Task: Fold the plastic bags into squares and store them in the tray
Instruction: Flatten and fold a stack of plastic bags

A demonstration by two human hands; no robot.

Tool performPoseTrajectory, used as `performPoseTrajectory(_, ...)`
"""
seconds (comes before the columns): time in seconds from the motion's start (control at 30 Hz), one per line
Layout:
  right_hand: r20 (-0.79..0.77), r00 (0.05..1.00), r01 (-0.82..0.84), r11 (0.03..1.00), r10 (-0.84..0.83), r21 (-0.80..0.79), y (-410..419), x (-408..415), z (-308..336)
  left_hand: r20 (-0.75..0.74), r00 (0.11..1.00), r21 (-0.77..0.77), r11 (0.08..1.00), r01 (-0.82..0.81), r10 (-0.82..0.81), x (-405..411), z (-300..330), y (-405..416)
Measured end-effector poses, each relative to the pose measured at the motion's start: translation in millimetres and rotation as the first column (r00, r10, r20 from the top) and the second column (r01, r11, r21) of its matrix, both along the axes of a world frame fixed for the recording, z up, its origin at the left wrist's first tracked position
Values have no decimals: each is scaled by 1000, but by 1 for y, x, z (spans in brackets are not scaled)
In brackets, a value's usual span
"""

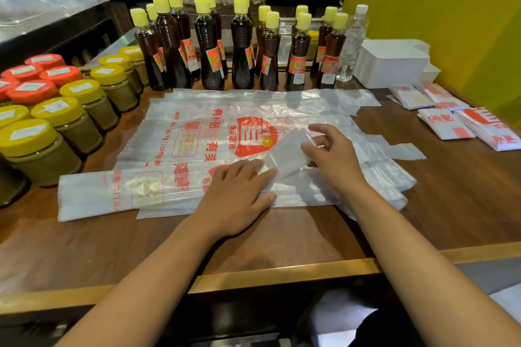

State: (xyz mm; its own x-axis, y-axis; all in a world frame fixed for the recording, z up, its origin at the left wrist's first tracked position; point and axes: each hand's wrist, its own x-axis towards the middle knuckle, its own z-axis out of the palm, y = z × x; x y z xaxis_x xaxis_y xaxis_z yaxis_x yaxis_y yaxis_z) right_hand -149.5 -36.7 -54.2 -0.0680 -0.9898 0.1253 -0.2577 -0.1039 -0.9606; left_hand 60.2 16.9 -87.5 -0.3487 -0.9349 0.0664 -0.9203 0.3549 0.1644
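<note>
The right hand [334,158] pinches the strip's [158,191] end, lifted leftward. The left hand [236,194], flat, presses the strip mid-length. The strip runs left-right along the table's [282,239] near edge; 4 squares [451,118] lie far right.

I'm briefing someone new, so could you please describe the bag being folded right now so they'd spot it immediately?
On the wooden counter, before the row of dark bottles, lies a spread stack of printed plastic bags. The one being folded is the long narrow strip nearest the counter's edge, pressed by the left hand while the right hand lifts its end.
</note>
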Motion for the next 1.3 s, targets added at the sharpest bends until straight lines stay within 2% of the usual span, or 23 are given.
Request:
performPoseTrajectory(0.07,162,986,-47,994,31,95,5,8,1,-7,1000,7,1000,3,-3,1,1,-1)
performPoseTrajectory(0.13,257,964,-102,983,60,153,9,15,1,-16,1000,5,1000,7,-7,1,2,-1)
performPoseTrajectory(0.23,266,961,-133,967,73,217,11,22,0,-53,999,7,1000,0,0,1,2,-2)
performPoseTrajectory(0.33,271,956,-172,964,113,204,11,34,0,-101,995,16,1000,-9,10,0,2,-3)
performPoseTrajectory(0.37,236,962,-183,967,139,175,12,40,-1,-120,993,20,1000,-18,20,0,2,-4)
performPoseTrajectory(0.43,68,983,-176,978,169,110,13,54,-3,-196,980,29,999,-37,42,1,2,-5)
performPoseTrajectory(0.57,-200,979,-44,999,43,0,3,68,-10,-400,915,-10,998,-69,60,1,10,-1)
performPoseTrajectory(0.67,-325,946,-23,999,11,-33,-10,63,-2,-517,844,-57,978,-199,142,4,20,4)
performPoseTrajectory(0.77,-306,952,-6,1000,2,-11,-29,45,9,-480,842,-88,942,-325,246,15,29,6)
performPoseTrajectory(0.87,-326,945,9,1000,-3,16,-50,22,21,-314,888,15,937,-349,335,32,37,4)
performPoseTrajectory(0.97,-242,969,-29,998,43,63,-57,10,21,-265,913,136,950,-282,309,40,49,-9)
performPoseTrajectory(1.07,-97,988,-111,992,116,62,-62,13,10,-416,886,152,976,-156,206,35,64,-39)
performPoseTrajectory(1.13,-135,980,-144,989,148,38,-66,17,8,-482,857,145,981,-126,182,27,69,-69)
performPoseTrajectory(1.3,-258,957,-169,978,135,-118,-69,23,6,-486,872,169,985,35,53,11,61,-129)
